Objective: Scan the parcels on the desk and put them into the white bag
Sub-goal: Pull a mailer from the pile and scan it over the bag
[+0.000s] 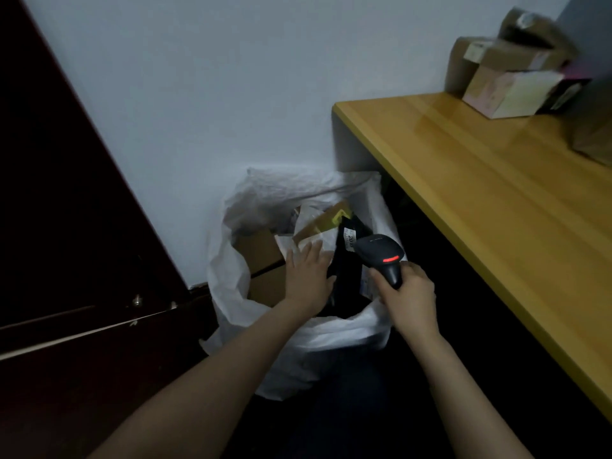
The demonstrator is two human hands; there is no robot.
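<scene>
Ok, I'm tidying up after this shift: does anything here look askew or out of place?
The boxes at the desk's far corner are piled unevenly, the top box tilted. In the white bag the parcels lie jumbled at angles. Nothing looks spilled or torn, though the picture is dim.

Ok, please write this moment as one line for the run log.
left hand: rests flat on white parcel in white bag | right hand: holds scanner over white bag | boxes: on desk, not yet bagged
</scene>
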